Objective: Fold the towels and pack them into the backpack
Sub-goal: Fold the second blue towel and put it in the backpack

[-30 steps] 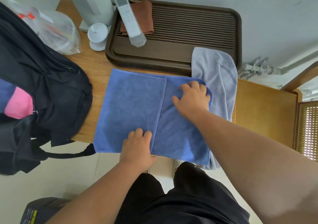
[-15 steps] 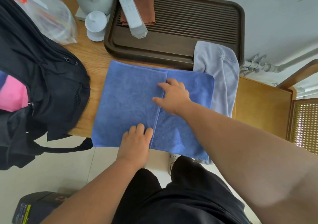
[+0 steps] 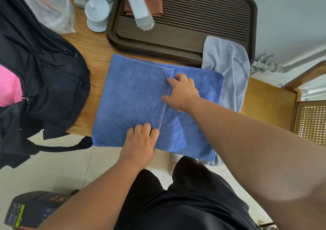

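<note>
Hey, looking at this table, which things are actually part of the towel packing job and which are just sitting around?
Part of the job: blue towel, under the left hand and right hand; grey towel; black backpack.
Just lying about: tea tray, remote control, brown cloth, white lidded cup, plastic bag.

A pale grey wall (image 3: 291, 9) rises behind the wooden tabletop (image 3: 98, 53), and grey pipes (image 3: 269, 66) run along its foot at the right. A yellower wooden panel (image 3: 268, 102) sits just beside the tabletop's right end. Past it is a cane screen (image 3: 312, 122) in a wooden frame, with a slanted wooden rail (image 3: 305, 74) above. The floor (image 3: 53, 173) is pale tile with thin joints. The light is soft and even
</note>
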### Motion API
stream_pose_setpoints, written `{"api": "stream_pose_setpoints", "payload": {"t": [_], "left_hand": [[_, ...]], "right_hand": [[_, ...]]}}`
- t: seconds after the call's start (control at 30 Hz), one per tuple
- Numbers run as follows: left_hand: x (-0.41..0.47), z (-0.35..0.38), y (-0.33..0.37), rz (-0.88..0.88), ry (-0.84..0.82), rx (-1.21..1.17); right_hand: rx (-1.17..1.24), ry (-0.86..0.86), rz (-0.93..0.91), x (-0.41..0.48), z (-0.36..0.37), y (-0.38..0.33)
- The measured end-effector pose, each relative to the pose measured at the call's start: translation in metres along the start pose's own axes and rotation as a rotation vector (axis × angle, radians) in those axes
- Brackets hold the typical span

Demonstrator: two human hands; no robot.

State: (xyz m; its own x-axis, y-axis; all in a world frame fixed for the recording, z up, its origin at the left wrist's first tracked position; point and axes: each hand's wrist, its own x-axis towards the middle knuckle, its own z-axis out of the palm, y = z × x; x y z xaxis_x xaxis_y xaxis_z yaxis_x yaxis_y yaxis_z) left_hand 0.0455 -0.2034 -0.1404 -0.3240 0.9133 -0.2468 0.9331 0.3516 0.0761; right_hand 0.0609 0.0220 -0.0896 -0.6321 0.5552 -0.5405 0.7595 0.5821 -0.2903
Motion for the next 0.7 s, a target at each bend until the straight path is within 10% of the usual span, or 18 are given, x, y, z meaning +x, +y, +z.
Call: {"api": "stream_pose_setpoints", "payload": {"t": [0.7], "left_hand": [[-0.009, -0.029, -0.021, -0.094, -0.038, -0.392]], "right_hand": [[0.514, 0.016, -0.083, -0.001, 0.000, 0.000]]}}
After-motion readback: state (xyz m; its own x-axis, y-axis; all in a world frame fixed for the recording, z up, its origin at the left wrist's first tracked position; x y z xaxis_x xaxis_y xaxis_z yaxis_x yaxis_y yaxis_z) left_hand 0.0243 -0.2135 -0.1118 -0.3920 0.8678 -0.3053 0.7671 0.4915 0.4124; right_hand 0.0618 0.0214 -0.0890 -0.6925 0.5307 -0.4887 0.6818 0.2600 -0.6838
